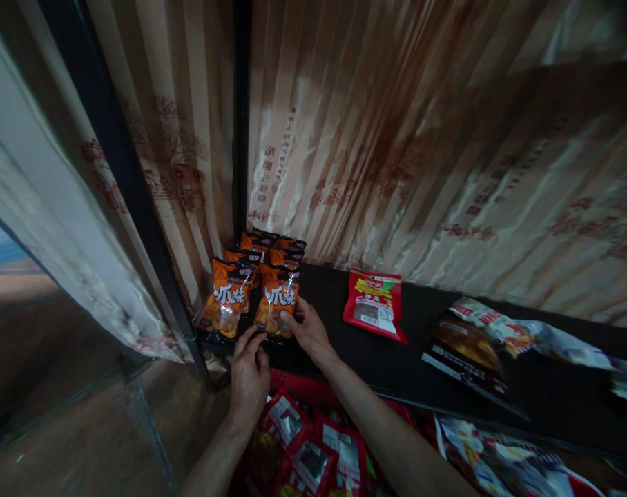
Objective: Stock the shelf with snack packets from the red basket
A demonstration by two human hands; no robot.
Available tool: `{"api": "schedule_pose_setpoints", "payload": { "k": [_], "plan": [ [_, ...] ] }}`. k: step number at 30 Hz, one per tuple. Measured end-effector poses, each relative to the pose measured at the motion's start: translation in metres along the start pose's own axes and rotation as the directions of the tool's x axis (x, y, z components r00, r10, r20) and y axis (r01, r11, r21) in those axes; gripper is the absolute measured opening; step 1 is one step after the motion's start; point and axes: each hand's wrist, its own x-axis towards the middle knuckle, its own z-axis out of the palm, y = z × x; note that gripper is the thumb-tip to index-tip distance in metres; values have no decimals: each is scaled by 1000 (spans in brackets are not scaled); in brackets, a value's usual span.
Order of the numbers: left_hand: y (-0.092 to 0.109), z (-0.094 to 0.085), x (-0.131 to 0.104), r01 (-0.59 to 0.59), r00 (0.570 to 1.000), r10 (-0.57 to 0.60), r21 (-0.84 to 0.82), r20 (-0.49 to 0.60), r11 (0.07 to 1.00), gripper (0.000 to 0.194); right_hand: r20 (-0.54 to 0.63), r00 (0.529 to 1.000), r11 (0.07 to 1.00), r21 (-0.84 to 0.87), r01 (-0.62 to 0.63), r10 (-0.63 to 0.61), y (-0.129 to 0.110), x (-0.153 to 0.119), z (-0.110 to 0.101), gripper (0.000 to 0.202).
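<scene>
Orange-and-black snack bags stand upright in two short rows at the shelf's left end. My right hand (311,331) grips the right edge of the front right snack bag (278,304), its thumb lying on the bag's face. At that bag's lower left corner is my left hand (250,369), fingers bent and closed at the bottom edge; its fingertips are partly hidden. Beside this bag, to the left, stands the other front snack bag (226,300), which neither hand touches. Behind them, more orange bags (256,241) show only their upper parts.
A red snack pouch (374,307) leans on the black shelf (321,283), with a dark packet (466,348) farther right. Below the shelf edge, a red crate (313,383) holds several red packets (308,459). Black posts (119,138) and printed curtains (334,124) bound the shelf.
</scene>
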Motion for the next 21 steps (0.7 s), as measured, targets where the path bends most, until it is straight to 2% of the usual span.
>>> {"api": "schedule_pose_setpoints", "payload": {
  "k": [3, 6, 11, 14, 17, 21],
  "plan": [
    [1, 0, -1, -14, 1000, 14, 35, -4, 999, 32, -50, 999, 987, -159, -8, 0, 0, -2, -2, 47],
    [0, 1, -2, -54, 998, 56, 102, -8, 993, 33, -31, 1000, 989, -145, -8, 4, 2, -5, -1, 49],
    [-6, 5, -4, -147, 989, 149, 210, 7, 967, 36, -88, 996, 997, -78, -15, 8, 13, -1, -2, 58],
    [-10, 9, -5, -202, 976, 216, 262, -24, 944, 37, -81, 996, 993, -113, 16, -25, 21, 7, -3, 58],
    [-9, 12, -6, -240, 961, 271, 311, -60, 920, 36, -121, 991, 985, -170, 38, -59, 26, 17, -2, 58],
    [-6, 13, -4, -296, 938, 340, 346, -74, 890, 34, -168, 983, 988, -148, 50, -75, 25, 26, 1, 56]
  ]
}}
